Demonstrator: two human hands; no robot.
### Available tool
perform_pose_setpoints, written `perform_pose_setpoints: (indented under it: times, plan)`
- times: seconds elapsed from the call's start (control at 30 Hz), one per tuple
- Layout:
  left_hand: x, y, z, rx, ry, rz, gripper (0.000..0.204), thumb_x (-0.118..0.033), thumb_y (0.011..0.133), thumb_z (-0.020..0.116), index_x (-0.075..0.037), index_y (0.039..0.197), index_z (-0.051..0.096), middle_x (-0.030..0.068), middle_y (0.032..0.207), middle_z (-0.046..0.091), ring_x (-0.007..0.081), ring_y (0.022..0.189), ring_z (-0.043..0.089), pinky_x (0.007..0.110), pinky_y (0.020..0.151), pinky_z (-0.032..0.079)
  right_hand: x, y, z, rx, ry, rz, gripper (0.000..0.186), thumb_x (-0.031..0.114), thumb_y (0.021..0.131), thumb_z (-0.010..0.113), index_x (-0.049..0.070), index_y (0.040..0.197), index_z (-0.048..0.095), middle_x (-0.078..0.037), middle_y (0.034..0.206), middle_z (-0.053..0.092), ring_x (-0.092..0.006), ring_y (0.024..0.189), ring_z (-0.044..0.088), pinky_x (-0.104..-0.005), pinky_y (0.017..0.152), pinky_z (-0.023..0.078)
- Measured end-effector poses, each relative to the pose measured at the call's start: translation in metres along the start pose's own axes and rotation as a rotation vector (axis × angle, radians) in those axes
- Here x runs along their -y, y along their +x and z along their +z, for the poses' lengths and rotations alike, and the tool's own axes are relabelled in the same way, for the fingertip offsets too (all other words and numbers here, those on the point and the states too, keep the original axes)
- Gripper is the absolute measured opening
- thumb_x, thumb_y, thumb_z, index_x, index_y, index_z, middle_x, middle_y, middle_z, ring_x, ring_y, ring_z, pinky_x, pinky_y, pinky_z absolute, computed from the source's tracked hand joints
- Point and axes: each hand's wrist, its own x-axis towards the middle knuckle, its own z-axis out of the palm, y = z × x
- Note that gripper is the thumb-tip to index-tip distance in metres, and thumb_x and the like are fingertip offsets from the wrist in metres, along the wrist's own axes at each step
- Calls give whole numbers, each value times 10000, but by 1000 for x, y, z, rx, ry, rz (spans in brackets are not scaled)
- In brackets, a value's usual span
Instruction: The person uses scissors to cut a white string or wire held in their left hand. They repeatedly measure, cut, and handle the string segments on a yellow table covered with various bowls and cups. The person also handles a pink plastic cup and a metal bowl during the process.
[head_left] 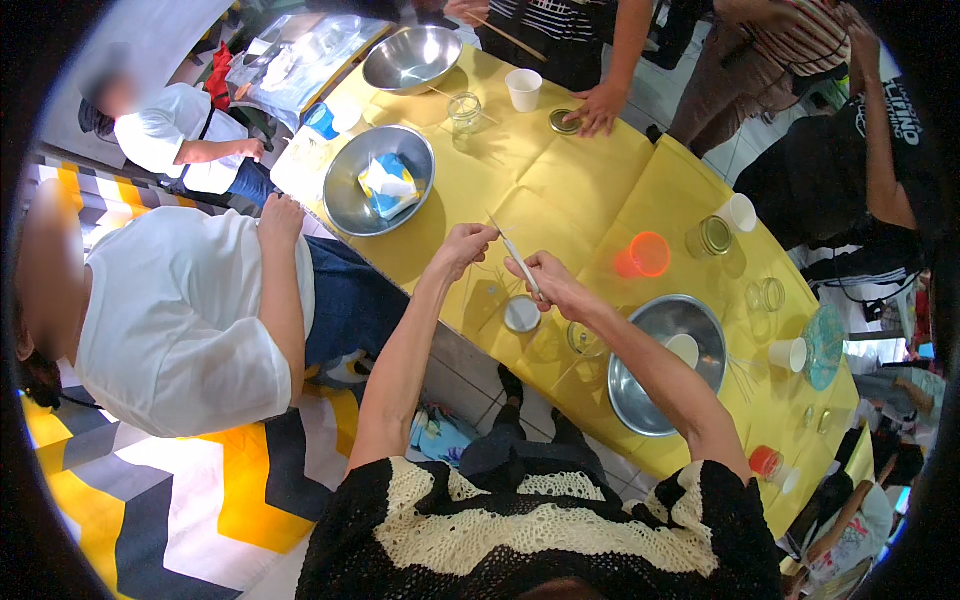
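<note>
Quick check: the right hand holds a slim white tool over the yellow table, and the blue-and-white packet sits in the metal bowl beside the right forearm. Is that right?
Not quite: wrong bowl. The head view shows the blue-and-white packet in the metal bowl nearest the left hand. The right hand does hold a slim white tool over the yellow table.

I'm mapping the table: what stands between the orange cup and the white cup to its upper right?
A glass jar, as the head view shows.
</note>
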Motion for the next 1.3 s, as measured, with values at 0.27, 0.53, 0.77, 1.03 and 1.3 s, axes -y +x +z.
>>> perform_pose_setpoints:
  times: [0.27,0.53,0.77,1.03,1.3]
  plan:
    - [9,12,-2,-11,-5,75,281,-260,798,626,19,807,598,-5,613,455,81,494,384,222,449,316,-7,4,2,-55,-4,-93,613,541,754,620,-33,899,460,-17,630,403,-89,452,382,-236,350,322]
    - [-2,9,2,-49,-19,128,245,-240,808,616,-4,747,593,-9,597,453,80,511,386,229,454,305,2,9,-3,61,82,-39,566,588,756,589,43,800,444,-10,612,410,-78,454,405,-237,356,347]
    - [-12,-2,11,-53,39,249,300,-295,832,604,-13,729,610,-10,575,465,76,497,398,234,447,323,11,-3,-5,25,-52,-109,667,600,752,582,-8,995,450,-4,618,440,-81,428,439,-220,362,376]
    - [-56,-57,23,-31,-95,380,243,-248,827,619,-18,904,593,8,773,544,76,680,489,221,595,384,31,-46,-4,-5,-7,-261,616,583,773,567,-9,908,465,29,558,389,-35,390,359,-184,336,324]
    - [-48,-85,52,-34,-325,652,117,-119,862,538,-13,890,582,167,1167,551,209,1100,504,343,988,329,40,-101,-10,127,86,-292,592,604,768,557,39,895,436,15,590,402,-64,437,393,-208,378,340]
